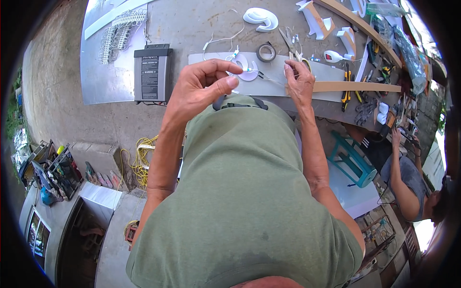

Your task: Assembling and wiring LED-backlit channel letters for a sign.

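Observation:
My left hand (pixel 204 89) is raised over the near edge of the bench, thumb and index finger apart. Its index fingertip is beside a small light module (pixel 248 70) on a thin white wire. Under that lies a white curved letter piece (pixel 248 74). On the right, my right hand (pixel 300 85) has its fingers bent together; what they hold, if anything, I cannot make out. Scissors (pixel 290 42) lie just beyond it, their handles partly hidden by my fingers. A thin wire (pixel 272 80) runs toward this hand. A roll of tape (pixel 266 52) rests between my hands.
A grey power supply box (pixel 152 74) stands left, near a heap of wired light modules (pixel 122 31). White letter shapes (pixel 317 21) lie at the back. A brown strip (pixel 357 87) extends right toward yellow-black cutters (pixel 346 91). Another person (pixel 406 177) works beside a teal stool (pixel 353 158).

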`<state>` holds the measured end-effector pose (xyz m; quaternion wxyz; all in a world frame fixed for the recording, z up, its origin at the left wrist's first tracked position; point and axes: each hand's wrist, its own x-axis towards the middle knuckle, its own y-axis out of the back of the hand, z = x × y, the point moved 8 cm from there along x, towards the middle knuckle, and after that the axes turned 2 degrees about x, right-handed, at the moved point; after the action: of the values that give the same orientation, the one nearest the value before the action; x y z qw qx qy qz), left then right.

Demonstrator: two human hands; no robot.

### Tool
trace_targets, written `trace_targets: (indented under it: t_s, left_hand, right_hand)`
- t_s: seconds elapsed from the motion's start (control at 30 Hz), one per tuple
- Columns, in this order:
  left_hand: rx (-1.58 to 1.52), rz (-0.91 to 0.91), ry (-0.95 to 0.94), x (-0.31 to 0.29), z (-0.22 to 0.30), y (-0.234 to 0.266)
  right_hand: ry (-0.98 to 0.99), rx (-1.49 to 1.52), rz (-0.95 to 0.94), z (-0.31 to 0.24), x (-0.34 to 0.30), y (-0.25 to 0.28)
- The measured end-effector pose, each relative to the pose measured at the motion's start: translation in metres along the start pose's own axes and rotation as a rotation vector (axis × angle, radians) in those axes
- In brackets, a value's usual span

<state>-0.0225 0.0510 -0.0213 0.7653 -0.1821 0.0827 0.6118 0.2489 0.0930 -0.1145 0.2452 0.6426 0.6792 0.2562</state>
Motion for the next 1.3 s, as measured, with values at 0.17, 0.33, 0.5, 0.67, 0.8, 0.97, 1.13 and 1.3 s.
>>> trace_targets:
  t_s: [0.17,0.33,0.5,0.67,0.8,0.97,1.13,1.3]
  left_hand:
    - [0.131,0.082,0.021,0.038,-0.05,0.007]
    - [0.123,0.037,0.019,0.059,-0.044,0.0]
    - [0.058,0.095,0.008,0.066,-0.057,0.005]
    - [-0.231,-0.197,0.08,0.07,-0.054,-0.033]
    - [-0.252,-0.317,0.056,0.068,-0.059,-0.046]
    - [-0.217,-0.194,-0.016,0.061,-0.05,-0.039]
    - [0.305,0.007,-0.339,0.045,-0.019,-0.024]
    - [0.482,0.087,-0.451,0.032,-0.005,-0.031]
  right_hand:
    - [-0.14,-0.022,0.018,0.012,0.019,-0.029]
    - [-0.164,-0.205,-0.095,0.027,0.046,-0.06]
    - [-0.459,0.623,-0.262,0.021,0.034,-0.053]
    - [-0.076,1.095,-0.312,-0.049,0.02,-0.028]
    - [-0.053,1.291,-0.359,-0.07,0.012,-0.028]
    - [-0.103,1.163,-0.383,-0.077,0.004,-0.026]
    - [-0.346,1.173,-0.284,-0.057,-0.012,-0.017]
    - [-0.37,1.001,-0.175,-0.058,-0.021,-0.006]
